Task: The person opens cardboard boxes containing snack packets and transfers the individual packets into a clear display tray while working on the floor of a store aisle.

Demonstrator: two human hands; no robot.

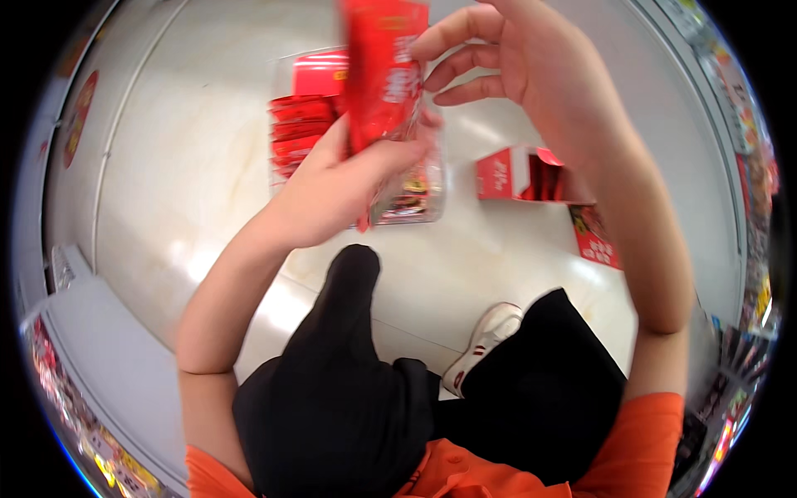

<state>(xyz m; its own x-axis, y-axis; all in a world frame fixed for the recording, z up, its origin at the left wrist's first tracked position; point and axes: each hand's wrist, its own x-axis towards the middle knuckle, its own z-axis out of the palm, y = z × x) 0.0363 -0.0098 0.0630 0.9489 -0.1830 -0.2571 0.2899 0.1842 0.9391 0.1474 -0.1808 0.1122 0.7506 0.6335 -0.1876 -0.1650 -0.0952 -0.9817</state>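
A glossy red packet (383,83) stands upright in my left hand (336,187), gripped near its lower end. It is blurred, so I cannot tell if it is one packet or several together. My right hand (540,79) is beside the packet's upper right edge, fingers apart and slightly bent. Its index fingertip meets or nearly meets the packet. Below my left hand sits a clear plastic bin (437,199), partly covered by hand and packet. Red packets (300,124) are stacked in its left part, and smaller multicoloured packs (413,203) show at its near right.
On the pale tiled floor (199,108), an open red and white box (498,176) with dark red packets inside lies right of the bin. A red printed box (596,241) is beside it. Shelves with colourful goods (751,149) line both sides. My knees and a white shoe (490,336) are near.
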